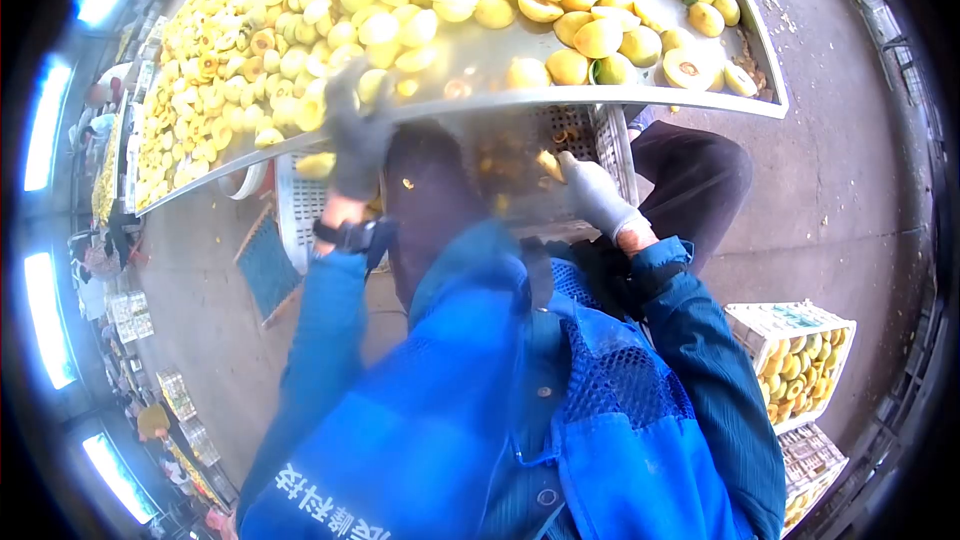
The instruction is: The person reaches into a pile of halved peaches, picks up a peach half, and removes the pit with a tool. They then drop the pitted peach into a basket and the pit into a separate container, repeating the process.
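Many halved yellow fruits (380, 28) lie heaped on a metal-edged table (470, 103). My left hand (357, 135), in a dark glove and smeared by motion, is at the table's near edge beside the fruit; its fingers are too blurred to read. Below the edge, my right hand (592, 192), in a light grey glove, is closed around a small yellow piece (549, 165). It is over a crate (612, 140) under the table that holds some scraps.
A white crate (297, 205) with a yellow piece on it stands under the table at left, near a green board (268, 268). Stacked crates of fruit (800, 370) stand at lower right. Other people and crates show at the far left.
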`<state>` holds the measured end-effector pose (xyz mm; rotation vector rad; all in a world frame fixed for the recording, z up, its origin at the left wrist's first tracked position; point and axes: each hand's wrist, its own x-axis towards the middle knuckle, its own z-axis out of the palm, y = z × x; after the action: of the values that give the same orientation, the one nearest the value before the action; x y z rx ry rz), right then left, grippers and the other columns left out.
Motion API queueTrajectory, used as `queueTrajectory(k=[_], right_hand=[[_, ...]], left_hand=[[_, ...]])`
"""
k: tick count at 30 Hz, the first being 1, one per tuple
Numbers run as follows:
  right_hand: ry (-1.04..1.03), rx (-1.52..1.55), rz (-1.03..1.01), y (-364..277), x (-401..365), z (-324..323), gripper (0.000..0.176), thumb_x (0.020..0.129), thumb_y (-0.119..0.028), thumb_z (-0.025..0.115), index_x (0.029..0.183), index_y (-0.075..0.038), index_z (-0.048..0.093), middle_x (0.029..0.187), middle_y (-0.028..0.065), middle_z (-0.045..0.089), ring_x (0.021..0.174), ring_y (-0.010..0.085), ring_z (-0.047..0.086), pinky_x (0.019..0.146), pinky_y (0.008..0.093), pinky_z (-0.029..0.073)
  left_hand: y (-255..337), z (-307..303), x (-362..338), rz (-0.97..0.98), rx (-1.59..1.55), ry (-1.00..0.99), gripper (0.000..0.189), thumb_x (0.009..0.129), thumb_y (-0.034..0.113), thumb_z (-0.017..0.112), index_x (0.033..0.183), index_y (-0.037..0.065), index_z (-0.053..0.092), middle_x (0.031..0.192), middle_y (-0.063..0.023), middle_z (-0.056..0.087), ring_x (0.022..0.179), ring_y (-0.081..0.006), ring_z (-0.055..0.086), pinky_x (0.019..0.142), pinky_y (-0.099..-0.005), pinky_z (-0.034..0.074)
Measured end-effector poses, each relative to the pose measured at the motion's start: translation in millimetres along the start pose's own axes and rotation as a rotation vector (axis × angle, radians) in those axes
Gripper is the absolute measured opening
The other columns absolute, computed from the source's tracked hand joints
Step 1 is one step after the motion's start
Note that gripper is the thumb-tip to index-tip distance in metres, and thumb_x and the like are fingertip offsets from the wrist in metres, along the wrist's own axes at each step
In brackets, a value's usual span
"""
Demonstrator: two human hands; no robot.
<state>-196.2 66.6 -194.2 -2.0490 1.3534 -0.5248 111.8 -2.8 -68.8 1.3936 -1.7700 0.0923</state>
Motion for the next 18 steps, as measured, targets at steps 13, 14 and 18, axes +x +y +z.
queueTrajectory(k=[13,14,18], right_hand=[[0.108,0.205,0.250,2.3,-27.3,-21.0,0.019,0.088,-0.017,0.064,0.100,-0.003,0.060,0.077,0.0197,0.066,0.075,0.0360,0.068,0.065,0.0409,0.051],[0.136,0.454,0.306,24.1,-27.4,4.1,0.020,0.088,-0.017,0.064,0.102,-0.003,0.060,0.078,0.0193,0.066,0.076,0.0332,0.068,0.066,0.0399,0.051],[0.172,0.342,0.229,-7.9,-16.9,-42.2,0.025,0.087,-0.014,0.066,0.107,-0.001,0.061,0.084,0.0167,0.065,0.080,0.0235,0.067,0.070,0.0364,0.050]], left_hand=[[5.0,171.1,50.7,0.416,0.147,-0.796,0.056,0.088,0.041,0.061,0.135,0.011,0.055,0.127,-0.0193,0.054,0.119,-0.0380,0.052,0.100,-0.0477,0.045],[5.9,172.2,54.0,0.406,0.145,-0.818,0.055,0.088,0.041,0.061,0.134,0.011,0.055,0.129,-0.0190,0.054,0.121,-0.0383,0.051,0.100,-0.0476,0.044],[23.5,145.4,64.5,-0.044,-0.306,-0.766,0.041,0.092,0.028,0.063,0.127,0.008,0.062,0.117,-0.0142,0.065,0.105,-0.0235,0.063,0.090,-0.0353,0.051]])
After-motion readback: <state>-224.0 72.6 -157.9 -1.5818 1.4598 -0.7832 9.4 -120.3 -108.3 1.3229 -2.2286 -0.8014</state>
